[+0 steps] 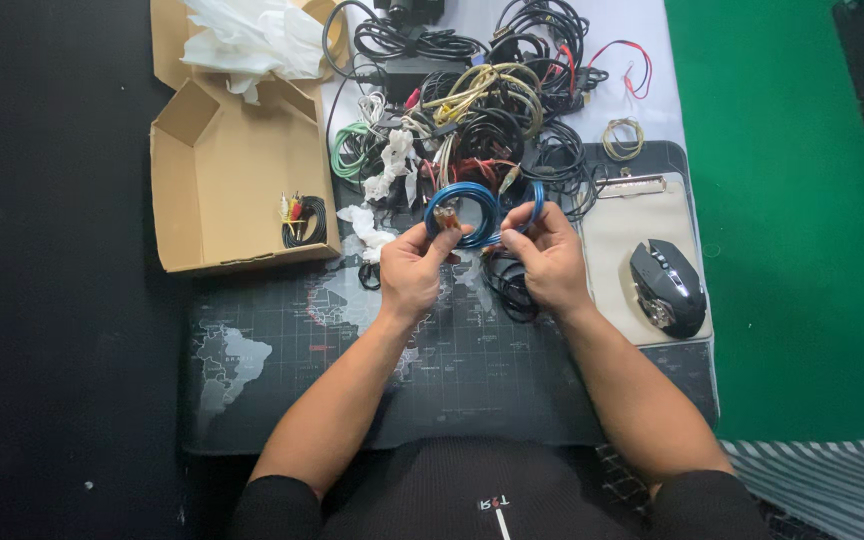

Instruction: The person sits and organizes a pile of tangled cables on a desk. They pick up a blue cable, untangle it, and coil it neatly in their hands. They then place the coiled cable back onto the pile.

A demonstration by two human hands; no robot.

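A coiled blue cable [472, 205] is held above a dark desk mat printed with a world map [282, 360]. My left hand [410, 270] pinches the coil's left side, near its red and yellow plugs. My right hand [549, 255] grips the right side of the same cable, fingers curled around the loose blue loop. Both hands are close together over the mat's upper middle. Under my right hand lies a black cable coil [508, 290].
A tangled heap of assorted cables [482, 110] lies beyond the hands. An open cardboard box [222, 170] at the left holds a small black cable with coloured plugs [300, 218] and white paper. A black mouse [668, 287] rests on a beige pad at right. Green floor lies farther right.
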